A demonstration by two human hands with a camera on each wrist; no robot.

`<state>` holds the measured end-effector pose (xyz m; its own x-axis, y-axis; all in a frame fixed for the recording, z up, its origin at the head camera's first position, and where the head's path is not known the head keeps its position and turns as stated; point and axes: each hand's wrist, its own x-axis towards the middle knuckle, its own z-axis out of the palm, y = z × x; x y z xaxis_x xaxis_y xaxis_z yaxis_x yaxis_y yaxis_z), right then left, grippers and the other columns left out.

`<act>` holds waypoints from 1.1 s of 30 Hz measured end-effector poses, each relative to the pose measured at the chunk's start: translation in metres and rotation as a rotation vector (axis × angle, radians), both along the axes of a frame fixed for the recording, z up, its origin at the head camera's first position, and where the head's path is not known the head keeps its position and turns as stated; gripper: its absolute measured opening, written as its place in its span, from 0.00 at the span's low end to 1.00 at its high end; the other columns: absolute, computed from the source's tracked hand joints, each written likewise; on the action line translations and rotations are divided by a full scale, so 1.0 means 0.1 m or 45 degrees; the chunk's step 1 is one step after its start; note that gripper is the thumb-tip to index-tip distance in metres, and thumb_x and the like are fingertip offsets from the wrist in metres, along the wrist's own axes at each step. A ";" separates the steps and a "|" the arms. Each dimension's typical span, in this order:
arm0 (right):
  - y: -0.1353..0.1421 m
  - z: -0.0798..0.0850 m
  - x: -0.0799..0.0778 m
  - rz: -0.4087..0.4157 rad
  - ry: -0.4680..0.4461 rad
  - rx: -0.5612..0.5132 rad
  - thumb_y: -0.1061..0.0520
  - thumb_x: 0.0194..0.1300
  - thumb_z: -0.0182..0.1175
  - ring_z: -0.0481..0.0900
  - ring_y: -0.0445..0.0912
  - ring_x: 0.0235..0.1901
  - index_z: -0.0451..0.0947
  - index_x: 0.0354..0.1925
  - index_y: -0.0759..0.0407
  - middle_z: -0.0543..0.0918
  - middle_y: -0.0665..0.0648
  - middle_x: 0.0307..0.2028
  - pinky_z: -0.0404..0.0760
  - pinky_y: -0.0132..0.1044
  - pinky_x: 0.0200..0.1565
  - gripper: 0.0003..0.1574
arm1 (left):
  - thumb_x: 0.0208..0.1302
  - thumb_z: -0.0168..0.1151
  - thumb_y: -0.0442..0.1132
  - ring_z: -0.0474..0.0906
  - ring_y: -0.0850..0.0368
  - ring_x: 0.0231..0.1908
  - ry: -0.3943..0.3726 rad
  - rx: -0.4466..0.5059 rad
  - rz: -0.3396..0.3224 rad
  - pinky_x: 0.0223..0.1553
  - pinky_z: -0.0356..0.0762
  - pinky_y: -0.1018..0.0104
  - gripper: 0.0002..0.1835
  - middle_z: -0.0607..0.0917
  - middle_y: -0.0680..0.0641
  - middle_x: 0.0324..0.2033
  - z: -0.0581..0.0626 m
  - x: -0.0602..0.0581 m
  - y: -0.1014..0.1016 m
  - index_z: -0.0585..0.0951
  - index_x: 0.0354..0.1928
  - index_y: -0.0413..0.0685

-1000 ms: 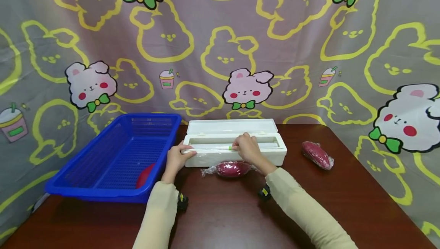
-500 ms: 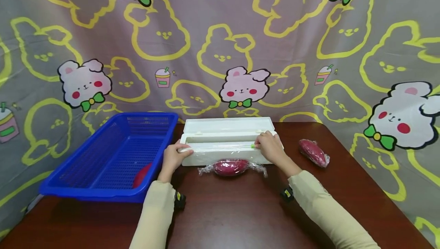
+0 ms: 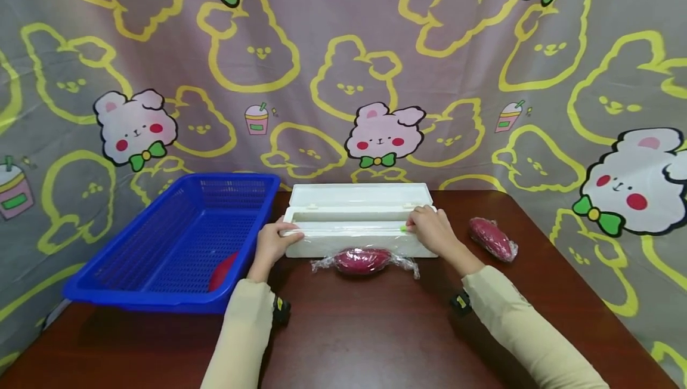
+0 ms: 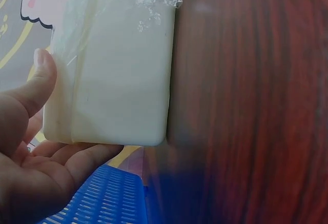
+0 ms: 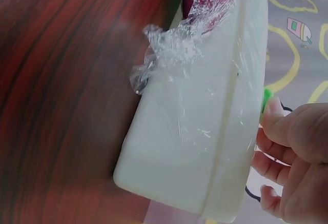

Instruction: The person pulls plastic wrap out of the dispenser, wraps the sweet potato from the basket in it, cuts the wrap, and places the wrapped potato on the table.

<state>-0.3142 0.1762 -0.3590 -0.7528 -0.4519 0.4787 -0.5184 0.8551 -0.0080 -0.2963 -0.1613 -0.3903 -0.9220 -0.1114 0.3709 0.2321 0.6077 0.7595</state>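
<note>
A white cling film dispenser box [image 3: 316, 247] lies lengthwise across the table with its lid [image 3: 361, 195] tipped back. My left hand [image 3: 271, 247] grips its left end, thumb at the top front edge and fingers along the end face. My right hand [image 3: 433, 231] is at the right end, thumb and fingertips pinching a small green slide cutter [image 3: 404, 228] on the box's front edge. Clear film hangs over the front face. Right before the box sits an oblong dark-pink item [image 3: 362, 261], wrapped in film with twisted ends; the right wrist view shows its crumpled film end [image 5: 179, 55].
A blue plastic basket [image 3: 145, 298] stands at the left, a red item [image 3: 222, 271] lying inside near its right wall. Another film-wrapped dark-pink item [image 3: 492, 238] rests on the table to the right. A patterned cloth [image 3: 300, 79] hangs behind the table [image 3: 354, 341].
My right hand has slid rightward along the box's front edge with the green slide cutter, from the middle to near the right end. My left hand keeps its grip on the left end.
</note>
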 end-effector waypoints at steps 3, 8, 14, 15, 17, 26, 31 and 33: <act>0.08 0.02 0.00 0.005 -0.002 0.012 0.57 0.50 0.64 0.70 0.49 0.26 0.76 0.22 0.55 0.75 0.51 0.23 0.65 0.42 0.25 0.07 | 0.46 0.70 0.35 0.65 0.42 0.56 -0.014 -0.013 -0.001 0.54 0.63 0.55 0.12 0.71 0.32 0.52 0.01 -0.01 0.00 0.83 0.31 0.32; 0.27 0.01 0.01 -0.089 -0.024 -0.020 0.60 0.50 0.65 0.71 0.50 0.27 0.76 0.21 0.57 0.76 0.52 0.24 0.65 0.42 0.24 0.06 | 0.46 0.70 0.36 0.65 0.42 0.55 -0.035 -0.025 0.023 0.53 0.64 0.54 0.13 0.71 0.33 0.52 0.02 0.00 -0.02 0.83 0.31 0.33; 0.35 0.00 0.01 -0.029 -0.089 -0.071 0.61 0.51 0.65 0.72 0.51 0.28 0.77 0.23 0.59 0.76 0.53 0.24 0.69 0.43 0.26 0.05 | 0.47 0.69 0.36 0.64 0.39 0.56 -0.060 -0.024 0.043 0.55 0.60 0.52 0.15 0.70 0.33 0.53 0.01 0.03 -0.01 0.82 0.36 0.34; 0.36 0.01 0.02 -0.008 -0.104 -0.091 0.61 0.51 0.65 0.72 0.51 0.28 0.78 0.23 0.60 0.76 0.53 0.24 0.70 0.43 0.27 0.05 | 0.46 0.69 0.35 0.63 0.39 0.56 -0.061 -0.010 0.043 0.55 0.60 0.51 0.16 0.71 0.33 0.53 0.01 0.04 0.00 0.82 0.38 0.34; 0.36 0.01 0.04 0.026 -0.135 -0.125 0.62 0.51 0.64 0.73 0.50 0.28 0.78 0.24 0.61 0.76 0.53 0.24 0.71 0.44 0.28 0.04 | 0.47 0.68 0.34 0.62 0.38 0.57 -0.052 0.011 0.032 0.56 0.56 0.49 0.17 0.70 0.31 0.54 0.00 0.05 0.02 0.81 0.41 0.34; 0.43 0.02 0.06 0.097 -0.155 -0.212 0.68 0.49 0.64 0.73 0.50 0.27 0.77 0.23 0.64 0.75 0.54 0.23 0.72 0.43 0.32 0.05 | 0.47 0.66 0.30 0.59 0.33 0.57 0.029 0.066 -0.001 0.57 0.52 0.46 0.06 0.66 0.29 0.56 0.00 0.08 0.10 0.84 0.29 0.34; 0.48 -0.02 0.02 0.107 -0.103 -0.218 0.72 0.47 0.63 0.72 0.54 0.29 0.74 0.22 0.65 0.73 0.57 0.24 0.72 0.46 0.34 0.07 | 0.45 0.68 0.31 0.63 0.34 0.55 0.080 0.006 0.003 0.57 0.52 0.46 0.05 0.71 0.30 0.52 0.03 0.06 0.13 0.84 0.26 0.36; 0.50 -0.04 0.01 0.120 -0.065 -0.233 0.73 0.46 0.63 0.71 0.55 0.29 0.73 0.21 0.66 0.73 0.58 0.24 0.71 0.47 0.34 0.08 | 0.45 0.69 0.32 0.65 0.35 0.54 0.104 -0.022 0.004 0.56 0.54 0.47 0.05 0.72 0.30 0.51 0.04 0.04 0.14 0.84 0.26 0.37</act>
<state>-0.3134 0.2260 -0.3630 -0.7368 -0.4303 0.5215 -0.5909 0.7847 -0.1875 -0.2923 -0.1470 -0.3860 -0.8882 -0.1074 0.4466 0.2907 0.6215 0.7275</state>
